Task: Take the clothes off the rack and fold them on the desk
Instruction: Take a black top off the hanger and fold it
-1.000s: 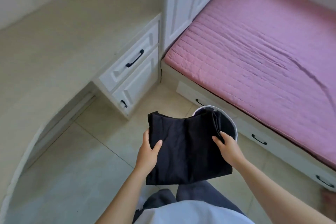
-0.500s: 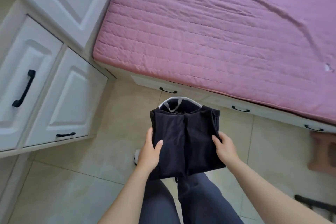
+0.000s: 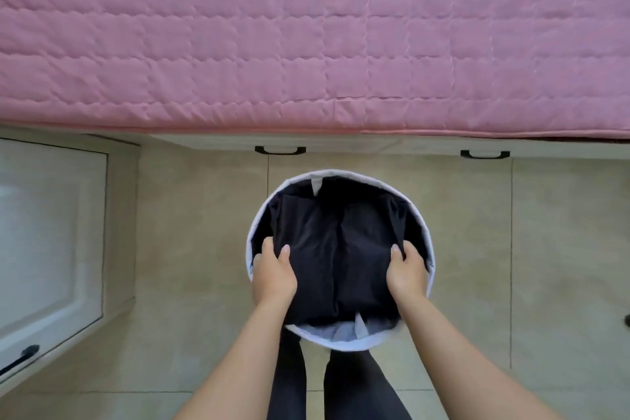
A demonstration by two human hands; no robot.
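Observation:
A folded black garment [image 3: 337, 252] lies flat inside the mouth of a round white laundry basket [image 3: 430, 242] on the floor in front of me. My left hand [image 3: 272, 274] grips the garment's left edge, thumb on top. On the right edge, my right hand [image 3: 407, 271] holds it the same way. Both hands reach just inside the basket rim. The basket's inside below the garment is hidden, apart from a bit of pale fabric at the near side.
A bed with a pink quilted cover [image 3: 306, 37] fills the top of the view, with drawers and black handles [image 3: 280, 150] under it. White cabinet drawers [image 3: 47, 235] stand at the left. My legs in dark trousers [image 3: 341, 385] are below the basket on the beige tiled floor.
I have turned from the desk toward the bed and bent over the basket. The black garment, held in the air before, has come down into the basket's mouth with both hands still on it.

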